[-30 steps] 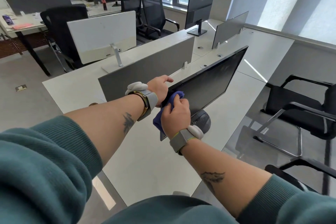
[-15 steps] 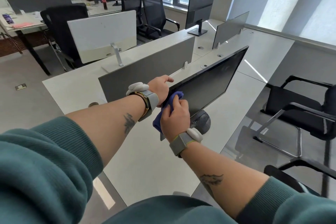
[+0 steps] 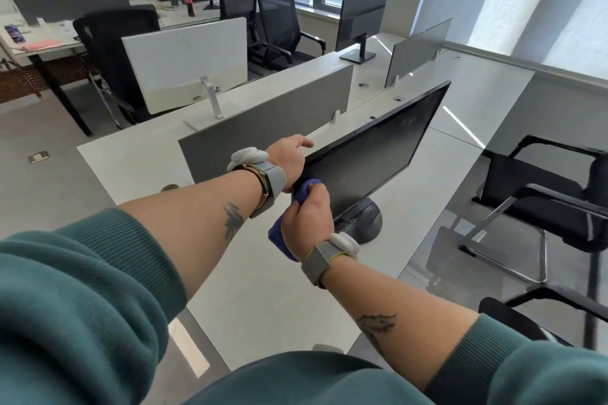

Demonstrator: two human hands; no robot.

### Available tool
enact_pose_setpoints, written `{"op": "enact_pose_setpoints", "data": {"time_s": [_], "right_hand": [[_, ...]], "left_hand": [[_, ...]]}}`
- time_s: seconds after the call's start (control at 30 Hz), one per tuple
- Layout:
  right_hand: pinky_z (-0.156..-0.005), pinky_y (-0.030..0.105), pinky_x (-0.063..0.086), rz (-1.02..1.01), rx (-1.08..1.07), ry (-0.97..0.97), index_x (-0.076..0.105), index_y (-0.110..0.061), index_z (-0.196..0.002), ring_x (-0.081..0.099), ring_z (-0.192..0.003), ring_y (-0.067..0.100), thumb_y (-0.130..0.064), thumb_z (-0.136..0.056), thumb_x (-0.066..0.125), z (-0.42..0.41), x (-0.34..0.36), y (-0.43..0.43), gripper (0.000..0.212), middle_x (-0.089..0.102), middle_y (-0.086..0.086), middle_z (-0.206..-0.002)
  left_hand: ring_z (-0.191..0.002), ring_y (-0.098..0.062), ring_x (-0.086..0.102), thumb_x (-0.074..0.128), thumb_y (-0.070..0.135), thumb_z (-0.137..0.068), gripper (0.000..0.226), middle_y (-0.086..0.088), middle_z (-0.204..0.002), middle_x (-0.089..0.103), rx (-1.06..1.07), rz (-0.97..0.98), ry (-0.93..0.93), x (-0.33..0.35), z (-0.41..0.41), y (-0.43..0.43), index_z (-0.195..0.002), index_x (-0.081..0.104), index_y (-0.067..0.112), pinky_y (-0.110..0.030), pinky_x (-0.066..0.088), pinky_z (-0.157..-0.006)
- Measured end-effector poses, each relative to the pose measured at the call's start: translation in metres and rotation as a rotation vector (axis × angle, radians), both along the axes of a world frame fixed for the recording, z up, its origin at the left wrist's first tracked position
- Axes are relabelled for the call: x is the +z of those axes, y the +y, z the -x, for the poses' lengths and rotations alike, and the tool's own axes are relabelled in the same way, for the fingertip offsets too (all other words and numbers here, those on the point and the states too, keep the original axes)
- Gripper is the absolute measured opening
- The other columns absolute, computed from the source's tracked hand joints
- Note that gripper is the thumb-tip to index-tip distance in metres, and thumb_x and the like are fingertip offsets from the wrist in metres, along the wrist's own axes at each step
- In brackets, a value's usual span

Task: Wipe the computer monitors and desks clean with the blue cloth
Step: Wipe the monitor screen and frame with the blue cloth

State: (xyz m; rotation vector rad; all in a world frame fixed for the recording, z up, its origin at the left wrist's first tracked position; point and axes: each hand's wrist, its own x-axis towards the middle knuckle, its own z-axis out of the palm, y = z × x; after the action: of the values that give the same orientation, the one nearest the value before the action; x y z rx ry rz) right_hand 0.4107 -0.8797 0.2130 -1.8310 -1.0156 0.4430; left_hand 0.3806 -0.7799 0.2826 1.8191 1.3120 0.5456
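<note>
I am watching the left hand [image 3: 289, 161] steadying the monitor [image 3: 371, 154] by its near top corner, fingers apparently curling behind it. The right hand [image 3: 309, 217] is gripping the bunched blue cloth [image 3: 282, 238] against the screen's near edge, above the tabletop [image 3: 263, 289]. Screen wiping is underway, and I judge sweeping rightward is coming next. The cloth has barely shifted since a second ago.

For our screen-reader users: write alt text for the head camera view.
A person's right grip presses a blue cloth against the near edge of a dark monitor, while the left grip holds the monitor's upper near corner. The monitor stands on a pale desk before a grey divider, with a black chair to the right.
</note>
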Motion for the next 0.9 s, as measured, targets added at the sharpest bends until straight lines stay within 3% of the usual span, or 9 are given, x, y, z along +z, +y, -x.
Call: {"op": "enact_pose_setpoints", "data": {"time_s": [0.1, 0.23, 0.3, 0.4, 0.53, 0.6, 0.67, 0.8, 0.9], "right_hand": [[-0.070, 0.029, 0.039, 0.191, -0.025, 0.019, 0.043, -0.014, -0.110, 0.049, -0.081, 0.022, -0.014, -0.094, 0.047, -0.007, 0.001, -0.001, 0.016, 0.052, 0.006, -0.101], [-0.067, 0.027, 0.033, -0.123, -0.035, 0.013, 0.045, -0.017, -0.108, 0.048, -0.077, 0.020, -0.012, -0.092, 0.053, -0.004, 0.007, 0.005, 0.019, 0.054, 0.004, -0.102], [-0.067, 0.028, 0.035, -0.162, -0.037, -0.010, 0.047, -0.015, -0.113, 0.049, -0.077, 0.020, -0.013, -0.092, 0.054, -0.005, 0.009, 0.008, 0.022, 0.054, 0.003, -0.102], [-0.066, 0.027, 0.031, -0.057, -0.034, 0.004, 0.046, -0.018, -0.105, 0.047, -0.075, 0.021, -0.011, -0.090, 0.053, -0.008, 0.001, 0.007, 0.017, 0.052, -0.001, -0.095], [-0.072, 0.030, 0.035, 0.322, 0.063, -0.014, 0.039, -0.019, -0.095, 0.056, -0.085, 0.031, -0.015, -0.094, 0.048, -0.021, -0.016, 0.004, 0.010, 0.054, 0.002, -0.088], [-0.072, 0.029, 0.036, 0.324, 0.073, 0.002, 0.040, -0.020, -0.096, 0.056, -0.085, 0.031, -0.015, -0.093, 0.049, -0.024, -0.014, 0.004, 0.011, 0.053, 0.000, -0.082], [-0.071, 0.029, 0.036, 0.171, 0.007, 0.034, 0.044, -0.019, -0.101, 0.055, -0.083, 0.028, -0.015, -0.091, 0.053, -0.023, -0.006, 0.004, 0.014, 0.056, 0.001, -0.086], [-0.071, 0.030, 0.039, -0.057, -0.053, 0.034, 0.050, -0.017, -0.110, 0.057, -0.084, 0.024, -0.018, -0.091, 0.056, -0.015, 0.006, 0.011, 0.020, 0.063, 0.005, -0.099], [-0.071, 0.025, 0.034, 0.058, -0.058, 0.022, 0.051, -0.019, -0.104, 0.050, -0.082, 0.021, -0.016, -0.091, 0.055, -0.018, -0.004, 0.008, 0.014, 0.059, 0.001, -0.097]], "left_hand": [[-0.108, -0.033, 0.053, 0.025, 0.004, -0.096, 0.055, -0.008, -0.144, 0.050, -0.022, 0.009, 0.009, 0.001, -0.001, -0.001, -0.132, 0.060, 0.027, -0.053, 0.062, -0.069], [-0.104, -0.028, 0.052, 0.027, 0.005, -0.097, 0.052, -0.007, -0.144, 0.052, -0.012, -0.030, 0.007, -0.002, -0.003, 0.000, -0.129, 0.061, 0.029, -0.045, 0.060, -0.080], [-0.105, -0.027, 0.053, 0.027, 0.006, -0.098, 0.051, -0.006, -0.144, 0.053, -0.013, -0.054, 0.023, -0.002, -0.003, 0.000, -0.128, 0.060, 0.030, -0.043, 0.059, -0.084], [-0.098, -0.029, 0.055, 0.026, 0.005, -0.098, 0.053, -0.006, -0.140, 0.054, -0.010, -0.020, 0.007, 0.000, -0.002, -0.001, -0.130, 0.060, 0.029, -0.047, 0.062, -0.075], [-0.099, -0.030, 0.050, 0.025, 0.004, -0.098, 0.055, -0.007, -0.144, 0.050, -0.023, 0.018, 0.023, 0.003, 0.000, -0.004, -0.133, 0.059, 0.029, -0.051, 0.062, -0.072], [-0.100, -0.029, 0.048, 0.025, 0.002, -0.098, 0.055, -0.007, -0.143, 0.050, -0.020, 0.022, 0.000, 0.003, -0.001, -0.006, -0.133, 0.059, 0.028, -0.045, 0.062, -0.070], [-0.104, -0.029, 0.049, 0.026, 0.004, -0.099, 0.054, -0.008, -0.141, 0.052, -0.011, 0.016, -0.038, 0.002, -0.002, -0.005, -0.134, 0.059, 0.026, -0.041, 0.060, -0.073], [-0.122, -0.033, 0.054, 0.032, 0.020, -0.105, 0.039, -0.012, -0.140, 0.054, -0.029, 0.059, -0.077, -0.006, 0.002, 0.000, -0.135, 0.056, 0.020, -0.046, 0.052, -0.100], [-0.101, -0.027, 0.066, 0.039, 0.055, -0.100, 0.046, -0.010, -0.118, 0.066, 0.068, 0.274, -0.226, -0.017, 0.010, -0.004, -0.119, 0.063, 0.020, -0.039, 0.058, -0.086]]}}
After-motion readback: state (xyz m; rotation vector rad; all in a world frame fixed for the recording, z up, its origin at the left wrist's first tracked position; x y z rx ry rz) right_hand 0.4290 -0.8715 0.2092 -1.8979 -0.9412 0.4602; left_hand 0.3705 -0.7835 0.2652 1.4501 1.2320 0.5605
